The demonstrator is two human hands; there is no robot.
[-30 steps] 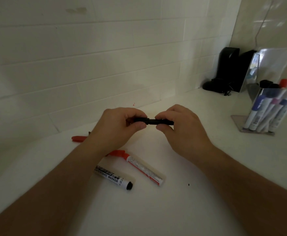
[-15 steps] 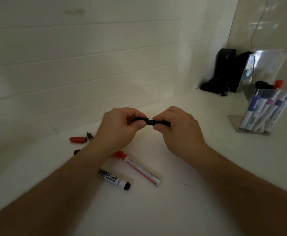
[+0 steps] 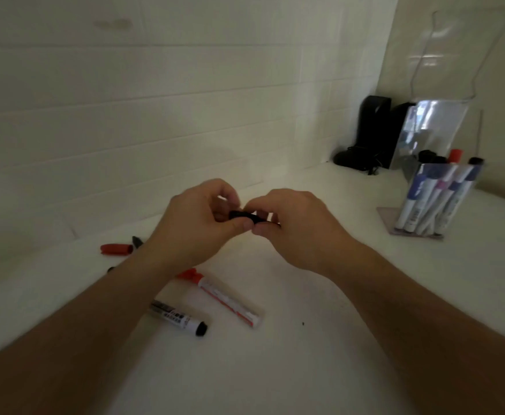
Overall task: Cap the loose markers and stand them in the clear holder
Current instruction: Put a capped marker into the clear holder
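Observation:
Both hands meet above the middle of the white counter. My left hand and my right hand each pinch an end of a short black marker, held level between them; most of it is hidden by the fingers. Below my left forearm lie a red marker and a white marker with a black end. A loose red cap and a dark marker tip lie at the left. The clear holder stands at the right with several capped markers leaning in it.
A black object with a cable stands in the far corner beside a clear plastic stand. The white tiled wall runs along the back of the counter.
My hands have drawn closer together, so less of the black marker shows between them. The view has shifted slightly; the markers on the counter have not moved.

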